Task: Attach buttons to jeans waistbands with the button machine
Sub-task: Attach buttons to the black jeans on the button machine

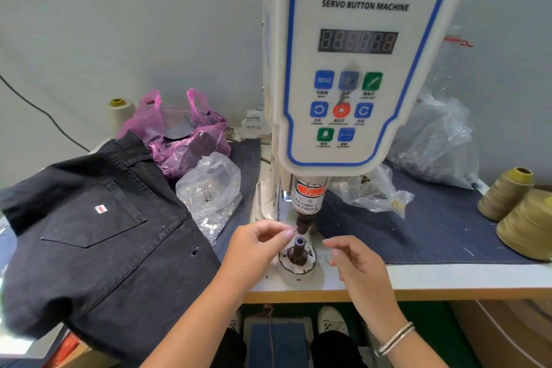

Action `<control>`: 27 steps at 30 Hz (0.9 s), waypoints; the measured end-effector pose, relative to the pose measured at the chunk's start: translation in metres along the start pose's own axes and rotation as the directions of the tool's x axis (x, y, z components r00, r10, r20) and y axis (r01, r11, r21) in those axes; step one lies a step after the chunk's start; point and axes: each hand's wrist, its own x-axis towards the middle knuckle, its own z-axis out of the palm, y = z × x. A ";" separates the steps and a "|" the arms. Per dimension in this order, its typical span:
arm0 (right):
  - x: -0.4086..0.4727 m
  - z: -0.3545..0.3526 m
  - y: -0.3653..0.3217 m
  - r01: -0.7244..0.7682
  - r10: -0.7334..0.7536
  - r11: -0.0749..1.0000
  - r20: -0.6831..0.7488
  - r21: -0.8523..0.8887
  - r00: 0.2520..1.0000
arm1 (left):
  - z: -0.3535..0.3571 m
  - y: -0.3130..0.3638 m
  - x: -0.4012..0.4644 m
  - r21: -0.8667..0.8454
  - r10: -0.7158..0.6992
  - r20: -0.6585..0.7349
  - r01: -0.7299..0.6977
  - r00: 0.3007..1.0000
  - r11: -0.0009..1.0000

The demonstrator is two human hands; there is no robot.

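The white servo button machine (358,69) stands at the middle of the table. Its dark upper punch (303,225) hangs just above the lower die post (299,246), with nothing lying between them. My left hand (254,251) reaches in from the left, thumb and forefinger tips brought together right at the punch; whether they pinch a button is hidden. My right hand (355,263) hovers to the right of the die, fingers loosely curled and holding nothing. Black jeans (104,233) lie folded on the left, back pocket up. A clear bag of silver buttons (209,191) sits beside them.
A pink plastic bag (185,140) and a cream thread spool (119,113) stand at the back left. Crumpled clear bags (436,143) lie behind the machine on the right, with two olive thread cones (507,194) at the far right. A foot pedal (277,340) sits under the table.
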 end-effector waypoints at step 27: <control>-0.003 0.147 -0.072 0.136 -0.015 0.965 0.471 -0.224 0.882 | -0.254 0.005 0.056 0.795 0.128 -0.582 0.529 0.803 0.296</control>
